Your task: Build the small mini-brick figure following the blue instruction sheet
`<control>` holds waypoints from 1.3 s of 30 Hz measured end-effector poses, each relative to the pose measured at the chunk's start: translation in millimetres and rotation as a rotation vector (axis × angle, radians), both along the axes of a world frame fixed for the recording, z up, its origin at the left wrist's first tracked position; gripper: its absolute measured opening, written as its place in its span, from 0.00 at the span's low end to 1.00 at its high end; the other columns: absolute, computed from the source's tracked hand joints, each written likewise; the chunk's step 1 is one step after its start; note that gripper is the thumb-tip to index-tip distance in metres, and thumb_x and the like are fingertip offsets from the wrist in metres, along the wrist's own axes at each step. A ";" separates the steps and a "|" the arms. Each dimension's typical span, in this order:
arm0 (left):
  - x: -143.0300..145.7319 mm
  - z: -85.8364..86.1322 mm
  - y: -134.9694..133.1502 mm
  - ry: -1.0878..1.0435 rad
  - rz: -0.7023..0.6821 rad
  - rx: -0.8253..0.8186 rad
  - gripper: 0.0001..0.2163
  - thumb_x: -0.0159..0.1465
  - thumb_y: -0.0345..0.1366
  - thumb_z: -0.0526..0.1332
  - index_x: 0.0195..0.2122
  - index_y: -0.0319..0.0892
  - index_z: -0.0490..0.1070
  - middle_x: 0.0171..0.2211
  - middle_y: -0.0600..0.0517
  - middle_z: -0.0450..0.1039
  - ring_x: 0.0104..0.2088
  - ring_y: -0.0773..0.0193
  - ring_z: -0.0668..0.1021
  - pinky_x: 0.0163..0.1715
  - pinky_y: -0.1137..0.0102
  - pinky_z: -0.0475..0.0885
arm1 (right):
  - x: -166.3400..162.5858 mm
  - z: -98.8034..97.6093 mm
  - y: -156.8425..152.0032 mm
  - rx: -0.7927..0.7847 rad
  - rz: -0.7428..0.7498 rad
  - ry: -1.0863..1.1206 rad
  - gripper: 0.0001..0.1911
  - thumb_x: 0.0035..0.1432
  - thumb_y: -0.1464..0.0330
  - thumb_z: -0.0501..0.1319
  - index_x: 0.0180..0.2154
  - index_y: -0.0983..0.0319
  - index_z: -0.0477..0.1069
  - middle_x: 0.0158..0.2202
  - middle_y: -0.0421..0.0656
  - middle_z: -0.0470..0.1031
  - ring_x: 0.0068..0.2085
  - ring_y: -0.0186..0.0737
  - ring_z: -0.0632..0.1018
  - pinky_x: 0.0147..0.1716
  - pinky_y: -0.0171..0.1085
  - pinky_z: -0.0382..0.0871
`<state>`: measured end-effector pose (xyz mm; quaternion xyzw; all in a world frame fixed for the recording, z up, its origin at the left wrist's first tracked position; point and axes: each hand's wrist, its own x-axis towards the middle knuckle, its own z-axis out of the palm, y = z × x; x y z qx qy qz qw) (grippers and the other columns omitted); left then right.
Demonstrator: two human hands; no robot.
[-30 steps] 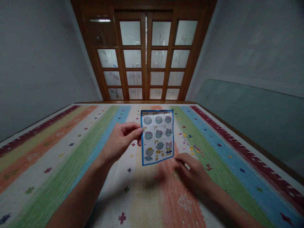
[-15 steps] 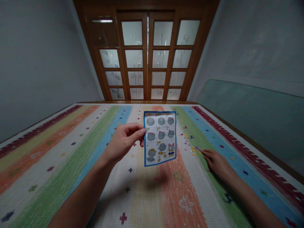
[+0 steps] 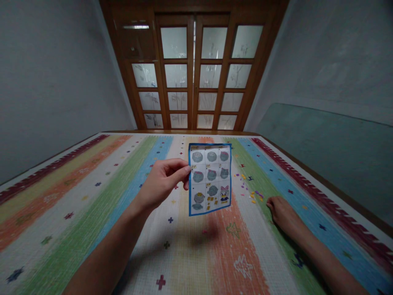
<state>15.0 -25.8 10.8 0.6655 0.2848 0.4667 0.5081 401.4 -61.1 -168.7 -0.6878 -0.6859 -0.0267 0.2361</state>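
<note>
My left hand point(image 3: 167, 176) pinches the left edge of an instruction sheet point(image 3: 210, 180) between thumb and fingers. The paper is held upright above the table, with a blue border and rows of printed grey build steps, a pink-bowed figure at its lower right. On the green stripe to the right rests my right hand point(image 3: 282, 213), its fingers curled inward. Whatever they hold, if anything, is hidden. Just beyond its knuckles lie several small yellow and purple pieces point(image 3: 256, 194), scattered loosely on the cloth.
A striped, patterned tablecloth point(image 3: 147, 262) covers the table. One small pink piece point(image 3: 204, 231) lies below the sheet. Beside the table's right edge stands a pale green board or backrest point(image 3: 322, 139). Wooden doors with glass panes point(image 3: 193, 73) close off the far end.
My right hand has drawn its fingers back from the small pieces and curled them. My left hand still holds the sheet. The whole view has shifted slightly.
</note>
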 end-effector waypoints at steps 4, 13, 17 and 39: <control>-0.3 -0.3 -0.8 -0.013 -0.008 0.003 0.07 0.59 0.33 0.61 0.25 0.37 0.73 0.19 0.55 0.69 0.20 0.72 0.70 0.22 0.76 0.65 | -10.2 8.1 -0.6 0.007 -0.002 0.033 0.10 0.55 0.65 0.47 0.25 0.59 0.61 0.24 0.49 0.71 0.26 0.44 0.72 0.28 0.41 0.67; 0.3 3.2 -4.3 -0.020 -0.012 0.009 0.07 0.59 0.32 0.61 0.25 0.37 0.73 0.19 0.55 0.69 0.20 0.72 0.70 0.22 0.76 0.65 | -106.4 37.3 -35.7 -0.024 0.298 0.157 0.08 0.63 0.68 0.48 0.34 0.60 0.64 0.30 0.44 0.70 0.30 0.39 0.72 0.31 0.37 0.67; -0.4 4.6 -6.0 -0.023 -0.002 0.010 0.07 0.59 0.32 0.61 0.25 0.37 0.73 0.18 0.55 0.69 0.20 0.72 0.70 0.22 0.75 0.65 | -140.8 33.0 -48.7 -0.155 0.459 0.173 0.09 0.64 0.71 0.47 0.33 0.61 0.63 0.31 0.43 0.69 0.31 0.37 0.71 0.30 0.35 0.66; -0.5 5.8 -7.6 -0.020 -0.001 0.019 0.07 0.59 0.33 0.61 0.25 0.37 0.74 0.18 0.54 0.70 0.20 0.71 0.70 0.22 0.75 0.66 | -150.6 12.3 -46.5 0.030 0.536 -0.002 0.14 0.65 0.73 0.47 0.32 0.64 0.69 0.32 0.46 0.71 0.33 0.38 0.71 0.32 0.36 0.67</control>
